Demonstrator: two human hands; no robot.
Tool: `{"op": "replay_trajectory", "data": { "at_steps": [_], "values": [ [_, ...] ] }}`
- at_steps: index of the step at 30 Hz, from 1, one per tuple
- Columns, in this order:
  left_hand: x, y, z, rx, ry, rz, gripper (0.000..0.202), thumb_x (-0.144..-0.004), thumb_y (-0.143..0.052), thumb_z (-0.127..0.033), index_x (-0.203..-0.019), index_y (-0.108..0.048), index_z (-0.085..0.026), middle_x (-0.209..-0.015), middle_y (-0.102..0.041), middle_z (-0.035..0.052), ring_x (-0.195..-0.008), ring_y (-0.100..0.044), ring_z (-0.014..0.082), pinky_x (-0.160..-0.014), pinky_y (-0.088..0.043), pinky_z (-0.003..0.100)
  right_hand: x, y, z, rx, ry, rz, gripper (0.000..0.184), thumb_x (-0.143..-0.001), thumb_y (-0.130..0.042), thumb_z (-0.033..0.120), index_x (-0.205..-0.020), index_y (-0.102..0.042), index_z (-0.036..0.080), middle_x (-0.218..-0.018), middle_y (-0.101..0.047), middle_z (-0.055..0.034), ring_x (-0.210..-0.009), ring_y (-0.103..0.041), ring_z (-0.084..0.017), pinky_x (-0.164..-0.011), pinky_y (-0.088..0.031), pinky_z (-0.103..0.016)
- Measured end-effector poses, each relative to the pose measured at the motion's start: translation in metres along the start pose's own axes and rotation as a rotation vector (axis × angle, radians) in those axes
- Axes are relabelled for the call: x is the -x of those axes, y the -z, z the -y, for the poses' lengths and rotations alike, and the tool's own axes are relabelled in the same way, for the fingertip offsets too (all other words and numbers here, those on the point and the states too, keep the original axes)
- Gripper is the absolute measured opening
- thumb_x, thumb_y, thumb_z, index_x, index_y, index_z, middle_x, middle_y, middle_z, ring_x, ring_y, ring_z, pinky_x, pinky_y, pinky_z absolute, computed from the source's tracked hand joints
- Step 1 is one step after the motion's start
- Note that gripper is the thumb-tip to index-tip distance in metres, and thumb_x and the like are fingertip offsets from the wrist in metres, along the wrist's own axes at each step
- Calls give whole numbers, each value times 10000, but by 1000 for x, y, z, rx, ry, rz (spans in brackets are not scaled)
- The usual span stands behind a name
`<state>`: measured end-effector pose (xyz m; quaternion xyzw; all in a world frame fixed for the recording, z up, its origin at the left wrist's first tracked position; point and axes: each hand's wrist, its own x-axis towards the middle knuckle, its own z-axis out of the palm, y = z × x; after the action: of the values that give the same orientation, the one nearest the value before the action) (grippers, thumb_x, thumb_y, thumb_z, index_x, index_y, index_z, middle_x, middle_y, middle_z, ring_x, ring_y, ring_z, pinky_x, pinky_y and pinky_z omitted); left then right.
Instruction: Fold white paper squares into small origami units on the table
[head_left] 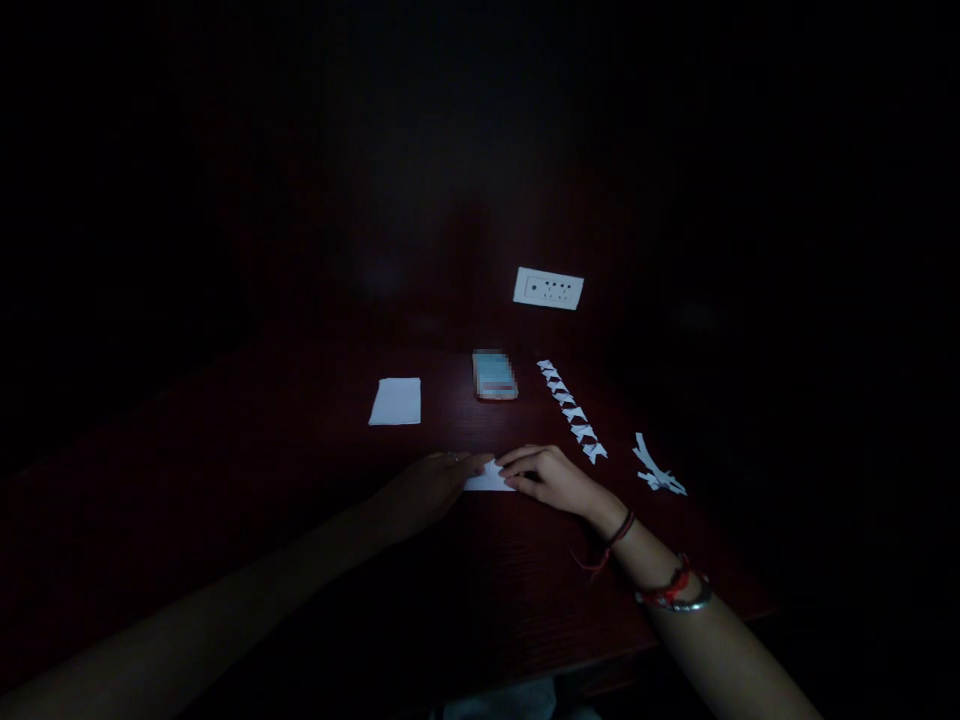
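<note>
though most of the room is lost in the dark, i can make out two hands at work on a small white slip [489,482], which lies on the dark red table [487,560] between them; the left hand [442,475] has its fingers laid over the slip's left end, and the right hand [551,475], fingers bent, sets its tips on the right end; both hands are drawn in narrow and close to the paper, yet i cannot tell whether they pinch it or only press it down, since the light is poor and the fingers cover its sides; its lower edge looks straight.

as i judge it, the step in hand is folding, or pressing a crease flat; the next move seems to call for one hand to hold the slip steady while the other lines up the edges and runs along the fold, with a light touch, as thin paper slides easily.

beyond the hands is a phone [495,376], its screen lit but blurred; to its left lies a white pile [396,402], perhaps of unfolded sheets; to its right a slanting row [572,412] of small folded pieces comes down toward the right hand, and i cannot tell if they are linked; farther right, apart from the row, lie some scraps [661,480]; a socket [548,288] shows pale behind it all.
</note>
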<state>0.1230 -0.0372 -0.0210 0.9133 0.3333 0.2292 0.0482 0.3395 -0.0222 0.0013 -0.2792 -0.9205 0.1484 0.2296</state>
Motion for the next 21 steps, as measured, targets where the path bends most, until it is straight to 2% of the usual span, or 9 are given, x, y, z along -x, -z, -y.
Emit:
{"op": "replay_trajectory", "data": {
  "at_steps": [7, 15, 21],
  "values": [
    [6, -2, 5, 16, 47, -37, 382, -778, -389, -156, -1158, -374, -184, -1154, -457, 37, -1060, -394, 171, -898, -315, 329, 0, -2, 0, -52, -9, 9, 185, -750, -472, 167, -868, -613, 165, -978, -585, -44, -862, -548, -119, -764, -418, -228],
    [5, -3, 8, 99, -105, -24, 363, -804, -342, -128, -1153, -395, -215, -1169, -450, 24, -1057, -406, 140, -899, -334, 316, 1, -4, -4, -55, -13, 25, 209, -746, -478, 177, -912, -605, 179, -988, -585, -39, -867, -548, -120, -762, -412, -232],
    [5, -2, 5, 29, -146, 5, 386, -770, -392, -94, -1127, -428, -236, -1177, -437, 32, -1067, -393, 160, -894, -334, 351, 2, -5, -5, -58, -2, 18, 217, -747, -478, 171, -926, -602, 181, -999, -581, -37, -891, -538, -115, -795, -397, -229]
  ]
}}
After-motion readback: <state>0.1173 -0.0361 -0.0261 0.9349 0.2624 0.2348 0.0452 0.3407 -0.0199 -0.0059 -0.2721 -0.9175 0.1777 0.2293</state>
